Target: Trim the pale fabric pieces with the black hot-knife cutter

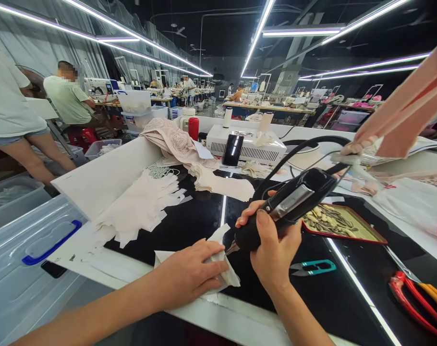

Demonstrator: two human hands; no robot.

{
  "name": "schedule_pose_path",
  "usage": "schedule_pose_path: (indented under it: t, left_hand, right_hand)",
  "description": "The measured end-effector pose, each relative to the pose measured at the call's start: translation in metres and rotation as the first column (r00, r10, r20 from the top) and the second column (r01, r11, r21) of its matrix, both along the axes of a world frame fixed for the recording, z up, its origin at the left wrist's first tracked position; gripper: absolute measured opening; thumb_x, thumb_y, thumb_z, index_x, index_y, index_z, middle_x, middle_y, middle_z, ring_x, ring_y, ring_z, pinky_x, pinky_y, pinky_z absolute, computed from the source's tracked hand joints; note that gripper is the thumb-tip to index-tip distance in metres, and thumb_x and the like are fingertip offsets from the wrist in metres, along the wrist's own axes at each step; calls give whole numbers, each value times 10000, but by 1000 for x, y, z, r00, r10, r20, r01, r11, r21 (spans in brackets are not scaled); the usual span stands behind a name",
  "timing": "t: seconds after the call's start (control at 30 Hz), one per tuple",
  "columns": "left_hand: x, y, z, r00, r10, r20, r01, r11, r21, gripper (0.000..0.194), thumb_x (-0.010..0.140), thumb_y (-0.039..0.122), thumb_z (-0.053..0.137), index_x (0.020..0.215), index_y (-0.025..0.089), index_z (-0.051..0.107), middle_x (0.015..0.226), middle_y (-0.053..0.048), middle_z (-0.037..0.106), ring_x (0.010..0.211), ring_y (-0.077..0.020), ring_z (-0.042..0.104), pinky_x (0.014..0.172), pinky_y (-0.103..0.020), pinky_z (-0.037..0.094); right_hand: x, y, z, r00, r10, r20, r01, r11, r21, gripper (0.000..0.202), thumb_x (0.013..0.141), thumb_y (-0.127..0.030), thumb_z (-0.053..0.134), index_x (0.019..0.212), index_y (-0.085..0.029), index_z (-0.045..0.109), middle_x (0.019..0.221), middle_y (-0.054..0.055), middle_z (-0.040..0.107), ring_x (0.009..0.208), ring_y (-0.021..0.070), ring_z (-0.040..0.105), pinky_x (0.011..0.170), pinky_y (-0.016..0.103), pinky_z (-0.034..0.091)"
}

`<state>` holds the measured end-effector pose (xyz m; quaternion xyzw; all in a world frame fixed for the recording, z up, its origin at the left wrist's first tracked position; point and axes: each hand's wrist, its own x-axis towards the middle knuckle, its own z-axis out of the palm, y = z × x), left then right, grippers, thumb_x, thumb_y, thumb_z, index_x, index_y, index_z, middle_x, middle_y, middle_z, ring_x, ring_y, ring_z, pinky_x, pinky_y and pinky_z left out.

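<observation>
My right hand point(276, 240) is wrapped around a black corded hand tool point(290, 202) with a silver metal lever along its side. The tool's small metal tip point(232, 248) points down and left, close beside a folded off-white fabric piece point(231, 275). My left hand point(193, 269) lies over that fabric at the near edge of the black tabletop, its fingers stretched out and pressing it down. The thumb of my left hand is hidden. Just right of my right wrist lie teal thread snips point(314, 267).
Stacked cream fabric pieces point(139, 206) lie at the left, with another stack point(222, 182) further back. A phone point(233, 149) leans against a white vented box point(247, 143). Right are a seed tray point(366, 228) and red-handled scissors point(402, 288). Pink fabric point(409, 105) hangs above the cord.
</observation>
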<state>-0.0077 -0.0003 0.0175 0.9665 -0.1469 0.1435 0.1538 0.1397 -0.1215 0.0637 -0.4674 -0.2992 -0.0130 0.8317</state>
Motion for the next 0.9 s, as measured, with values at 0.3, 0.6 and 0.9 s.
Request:
schedule_pose_path:
  t: [0.3,0.6,0.9]
  left_hand:
    - [12,16,22,998,51,-48,-54,997,-53,338,1039,48,442,1312,137,622,1418,-132,639,1367,-223,600,1175,-356,523]
    - [54,49,7,966,-235,-107,222,968,-118,438,966,-50,453,1261,173,688,1369,-91,689,1302,-192,646,1144,-319,525]
    - [46,60,7,950,-295,-100,302,951,68,499,950,-84,462,1373,115,636,1445,-153,642,1426,-246,553,1208,-372,474]
  right_hand:
    - [-7,-16,2,998,56,-24,-56,998,17,339,898,-321,781,1171,-294,582,807,-53,688,613,134,633,595,302,561]
    - [-8,-17,0,998,57,-18,-57,998,17,291,905,-317,785,1119,-295,590,828,-53,691,625,134,651,588,300,576]
    - [-8,-16,1,998,68,-4,-67,997,42,316,891,-286,781,1141,-288,588,809,-53,697,592,127,641,575,290,566]
